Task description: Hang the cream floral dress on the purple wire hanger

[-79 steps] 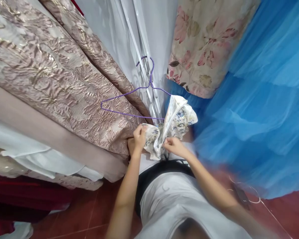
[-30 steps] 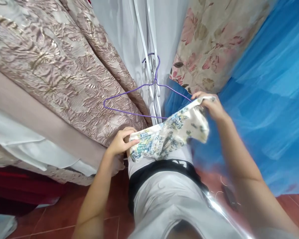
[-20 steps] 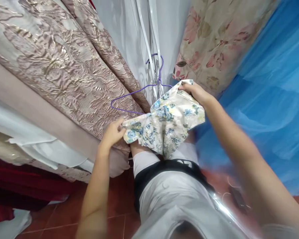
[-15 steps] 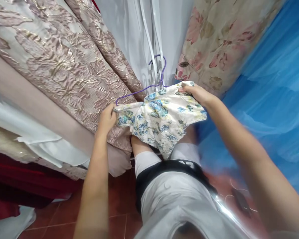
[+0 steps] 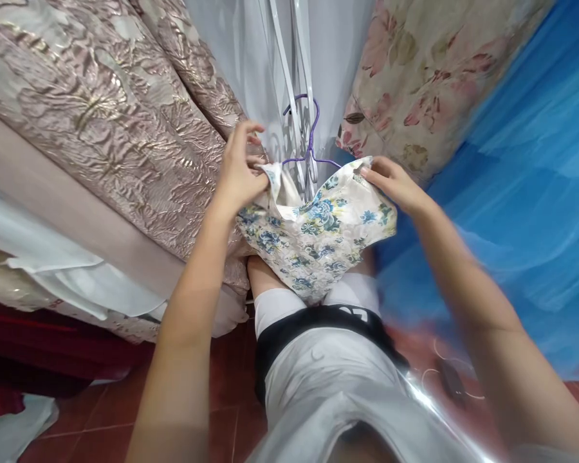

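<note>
A cream top (image 5: 313, 241) with blue and yellow flowers hangs from a purple hanger (image 5: 311, 138) above my thighs. My left hand (image 5: 241, 170) is at its left shoulder edge, the thumb against the fabric and the lower fingers bent around by the collar. The index finger of that hand is raised apart from the cloth. At the opposite shoulder, my right hand (image 5: 393, 183) pinches the edge between thumb and fingers. The neckline gapes in the middle, showing the pale inside. Most of the hanger's lower bar is hidden by the top.
White straps (image 5: 284, 71) hang behind the hanger before white cloth. Pink brocade fabric (image 5: 120, 128) fills the left, with red cloth (image 5: 43, 347) lower down. Floral fabric (image 5: 429, 83) and blue tulle (image 5: 516, 212) hang at the right. A dark object with a cable (image 5: 451, 379) lies on the red tiled floor.
My left hand has moved up and inward from the top's left end, folding that shoulder toward the middle and opening the neckline. My right hand keeps nearly the same place.
</note>
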Demonstrator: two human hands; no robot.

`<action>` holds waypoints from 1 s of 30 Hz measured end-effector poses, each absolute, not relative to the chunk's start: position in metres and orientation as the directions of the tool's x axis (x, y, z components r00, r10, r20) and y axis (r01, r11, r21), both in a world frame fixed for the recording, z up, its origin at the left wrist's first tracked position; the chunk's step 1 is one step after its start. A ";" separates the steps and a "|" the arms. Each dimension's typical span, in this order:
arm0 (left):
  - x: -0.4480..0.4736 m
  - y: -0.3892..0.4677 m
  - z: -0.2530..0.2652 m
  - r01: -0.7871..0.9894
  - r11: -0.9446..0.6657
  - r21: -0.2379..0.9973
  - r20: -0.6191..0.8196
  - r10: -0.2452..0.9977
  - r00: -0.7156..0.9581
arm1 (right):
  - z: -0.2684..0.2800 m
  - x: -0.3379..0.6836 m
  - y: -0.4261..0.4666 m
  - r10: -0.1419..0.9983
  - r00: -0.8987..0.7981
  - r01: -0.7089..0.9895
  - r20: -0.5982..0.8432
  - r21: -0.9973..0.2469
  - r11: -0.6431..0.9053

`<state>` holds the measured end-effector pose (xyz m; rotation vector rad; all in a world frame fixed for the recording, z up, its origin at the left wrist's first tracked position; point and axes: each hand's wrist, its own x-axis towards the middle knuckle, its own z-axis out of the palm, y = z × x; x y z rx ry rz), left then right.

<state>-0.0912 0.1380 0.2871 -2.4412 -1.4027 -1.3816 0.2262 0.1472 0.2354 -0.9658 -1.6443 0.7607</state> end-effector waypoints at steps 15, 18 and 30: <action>-0.092 0.107 0.273 0.861 -0.488 0.147 0.692 0.673 0.263 | 0.210 0.271 0.124 0.756 0.182 0.308 0.628 -0.767 0.563; -0.066 0.115 0.280 0.858 -0.490 0.155 0.721 0.650 0.241 | 0.218 0.275 0.127 0.748 0.203 0.321 0.632 -0.765 0.559; -0.061 0.141 0.235 0.737 -0.643 0.208 0.874 0.460 0.154 | 0.214 0.286 0.031 0.863 -0.447 0.047 0.236 -0.957 0.286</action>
